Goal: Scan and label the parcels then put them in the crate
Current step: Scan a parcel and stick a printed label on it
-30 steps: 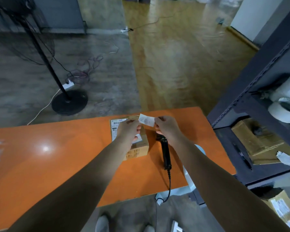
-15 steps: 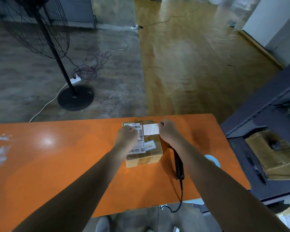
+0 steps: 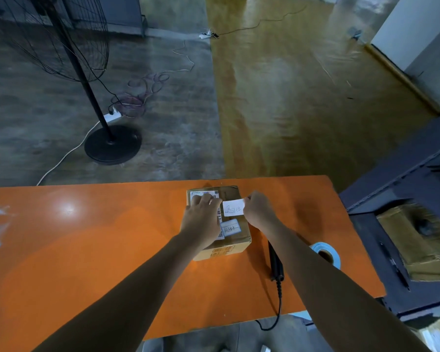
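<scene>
Tabletop: glossy orange flat tabletop (image 3: 87,237); white smears at left edge.
Fan: black wire-cage pedestal fan (image 3: 84,80), round base on grey floor.
Floor: white power strip (image 3: 111,116) beside fan pole; tangled cables (image 3: 137,97) near.
Shelf: dark metal shelf rack (image 3: 404,179) on the right, bearing flattened brown cardboard (image 3: 417,237) and black pen (image 3: 394,265).

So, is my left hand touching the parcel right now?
Touching. The head view shows the left hand lying flat on top of the parcel, covering part of its shipping label.

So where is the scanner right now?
Head view: the black scanner lies on the orange table, just right of the cardboard parcel and left of the blue label roll.
</scene>
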Demonstrator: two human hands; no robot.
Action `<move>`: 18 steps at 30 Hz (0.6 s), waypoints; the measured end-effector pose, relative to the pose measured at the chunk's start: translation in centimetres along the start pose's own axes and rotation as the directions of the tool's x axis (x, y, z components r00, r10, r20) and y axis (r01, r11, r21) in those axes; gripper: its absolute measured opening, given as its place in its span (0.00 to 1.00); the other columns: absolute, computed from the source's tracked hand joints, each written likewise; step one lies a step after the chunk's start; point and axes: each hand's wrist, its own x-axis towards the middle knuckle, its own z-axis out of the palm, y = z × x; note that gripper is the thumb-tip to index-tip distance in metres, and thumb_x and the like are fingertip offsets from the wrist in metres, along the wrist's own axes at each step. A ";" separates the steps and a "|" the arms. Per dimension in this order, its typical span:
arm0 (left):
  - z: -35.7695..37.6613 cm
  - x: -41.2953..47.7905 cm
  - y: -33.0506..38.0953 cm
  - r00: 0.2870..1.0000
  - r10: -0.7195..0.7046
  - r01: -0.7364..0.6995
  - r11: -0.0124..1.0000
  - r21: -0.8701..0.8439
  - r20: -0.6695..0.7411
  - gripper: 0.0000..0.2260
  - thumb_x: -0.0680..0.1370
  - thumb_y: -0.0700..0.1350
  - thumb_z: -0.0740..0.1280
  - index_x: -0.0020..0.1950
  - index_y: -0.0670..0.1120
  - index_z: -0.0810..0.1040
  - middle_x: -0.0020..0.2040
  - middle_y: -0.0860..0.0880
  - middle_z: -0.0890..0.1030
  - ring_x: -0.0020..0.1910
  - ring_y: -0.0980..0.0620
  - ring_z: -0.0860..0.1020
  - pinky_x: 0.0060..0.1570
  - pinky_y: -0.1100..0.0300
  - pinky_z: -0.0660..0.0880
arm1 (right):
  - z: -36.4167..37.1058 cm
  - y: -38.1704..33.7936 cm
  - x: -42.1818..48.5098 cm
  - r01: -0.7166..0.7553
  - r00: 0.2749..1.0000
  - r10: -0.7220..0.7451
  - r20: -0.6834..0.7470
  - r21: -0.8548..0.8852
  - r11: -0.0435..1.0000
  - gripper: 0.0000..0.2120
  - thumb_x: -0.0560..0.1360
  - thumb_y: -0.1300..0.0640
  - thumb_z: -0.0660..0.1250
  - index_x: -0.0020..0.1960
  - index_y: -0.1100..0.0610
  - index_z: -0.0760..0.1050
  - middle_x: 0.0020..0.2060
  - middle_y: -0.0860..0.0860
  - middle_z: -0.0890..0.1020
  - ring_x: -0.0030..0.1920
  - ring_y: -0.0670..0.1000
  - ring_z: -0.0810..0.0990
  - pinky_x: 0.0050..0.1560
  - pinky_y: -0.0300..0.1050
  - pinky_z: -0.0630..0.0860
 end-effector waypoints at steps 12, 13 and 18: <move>1.4 0.7 0.1 0.999 0.016 -0.021 0.991 0.130 0.044 0.26 0.79 0.46 0.62 0.76 0.49 0.58 0.72 0.47 0.65 0.70 0.45 0.63 0.66 0.50 0.66 | 0.0 0.7 0.2 0.044 0.999 -0.044 0.002 0.032 0.999 0.08 0.83 0.59 0.56 0.56 0.61 0.72 0.46 0.55 0.78 0.42 0.49 0.77 0.36 0.40 0.73; 1.4 0.6 0.1 0.999 0.010 -0.014 0.993 0.119 0.036 0.26 0.79 0.46 0.62 0.76 0.49 0.59 0.72 0.47 0.65 0.70 0.45 0.63 0.66 0.50 0.66 | -0.1 0.6 0.1 0.059 0.998 -0.059 -0.006 0.038 0.998 0.08 0.83 0.58 0.56 0.56 0.60 0.72 0.44 0.53 0.77 0.41 0.48 0.75 0.35 0.39 0.71; 1.3 0.7 0.2 1.000 -0.005 0.004 0.996 0.087 0.007 0.25 0.80 0.46 0.61 0.76 0.47 0.59 0.71 0.47 0.66 0.70 0.46 0.64 0.67 0.51 0.67 | -0.2 0.2 -0.1 0.094 0.996 -0.094 -0.004 0.065 0.993 0.07 0.83 0.58 0.56 0.56 0.59 0.71 0.39 0.50 0.73 0.36 0.45 0.71 0.32 0.37 0.65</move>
